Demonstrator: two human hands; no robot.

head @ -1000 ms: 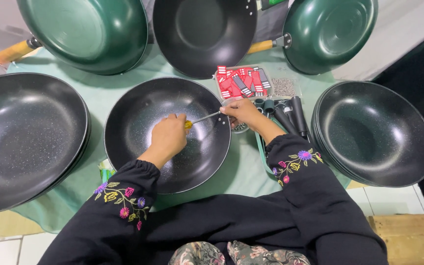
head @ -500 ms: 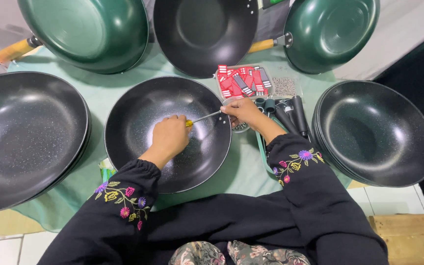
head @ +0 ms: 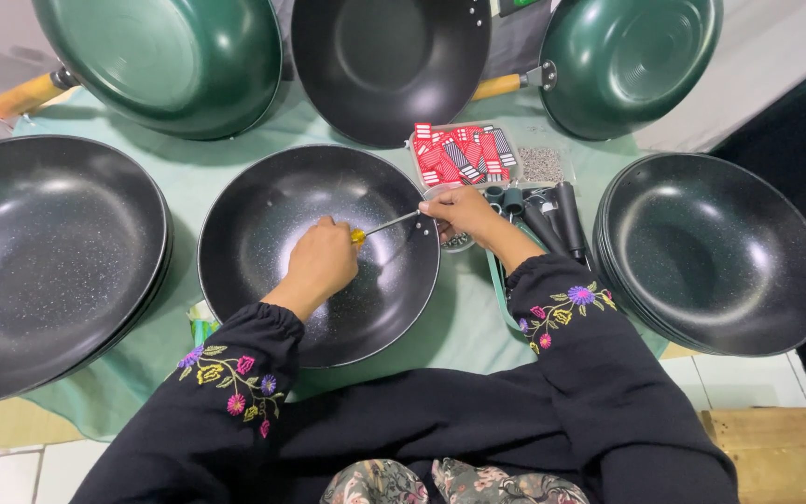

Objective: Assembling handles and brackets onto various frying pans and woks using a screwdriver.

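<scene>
Head view, looking straight down at two hands in black sleeves embroidered with flowers, over a pale green cloth (head: pixel 235 177) spread on the work surface. At centre, a black speckled wok (head: pixel 263 233), open side up. Inside its bowl, the left hand (head: pixel 321 261), fingers clenched round the yellow handle of a screwdriver (head: pixel 380 227), with the thin metal shaft pointing right toward the wok's rim. At that rim, the right hand (head: pixel 464 210), fingertips pinched at the shaft's tip; whatever small part sits under them too hidden to tell. Just beyond the right hand, a small round dish (head: pixel 459 243), mostly covered. Behind it, a clear tray of red and dark small packets (head: pixel 464 154), and beside that a clear box of tiny metal pieces (head: pixel 541 163). To the right of the hand, a cluster of black pan handles (head: pixel 562 215) lying on the cloth. Far left, a stack of black woks (head: pixel 39 252); far right, another stack of black woks (head: pixel 711 252). Along the top edge, a green wok with a wooden handle (head: pixel 160 56), a black wok (head: pixel 389 61) leaning upright, and a second green wok (head: pixel 632 61) with a wooden handle. Bottom right, white floor tiles and a wooden board (head: pixel 776 453).
</scene>
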